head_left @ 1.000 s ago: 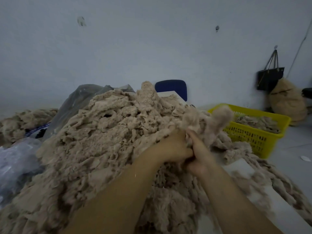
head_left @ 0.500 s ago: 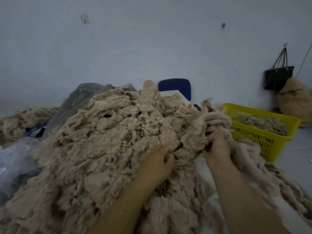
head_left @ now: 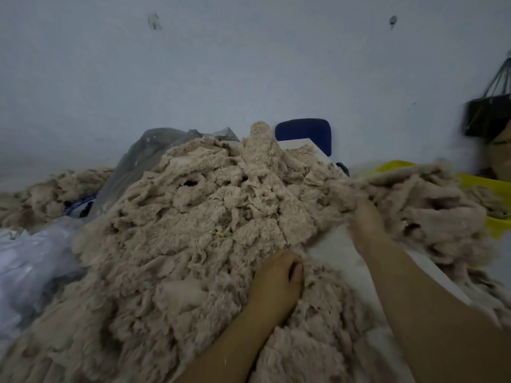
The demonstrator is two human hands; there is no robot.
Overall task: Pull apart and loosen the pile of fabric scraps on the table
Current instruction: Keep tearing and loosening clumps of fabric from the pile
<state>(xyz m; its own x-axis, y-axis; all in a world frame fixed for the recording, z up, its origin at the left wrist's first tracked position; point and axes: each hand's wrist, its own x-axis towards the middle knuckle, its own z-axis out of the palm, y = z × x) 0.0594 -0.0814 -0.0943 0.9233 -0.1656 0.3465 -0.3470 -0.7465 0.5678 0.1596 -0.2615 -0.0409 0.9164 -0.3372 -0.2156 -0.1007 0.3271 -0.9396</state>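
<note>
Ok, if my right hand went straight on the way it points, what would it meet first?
The fabric scraps: the right hand points away from you, its fingertips buried in them. What lies beyond is hidden.

You face a pale blue-grey wall (head_left: 249, 64) that fills the far side of the room under flat, dim light. It carries a smudge (head_left: 153, 21) high on the left and a dark spot (head_left: 393, 21) high on the right. A dark blue chair back (head_left: 304, 134) stands against it, just beyond the white table (head_left: 340, 250). At the far right a black bag (head_left: 486, 114) hangs by its straps, blurred, above a tan sack (head_left: 502, 156).
</note>
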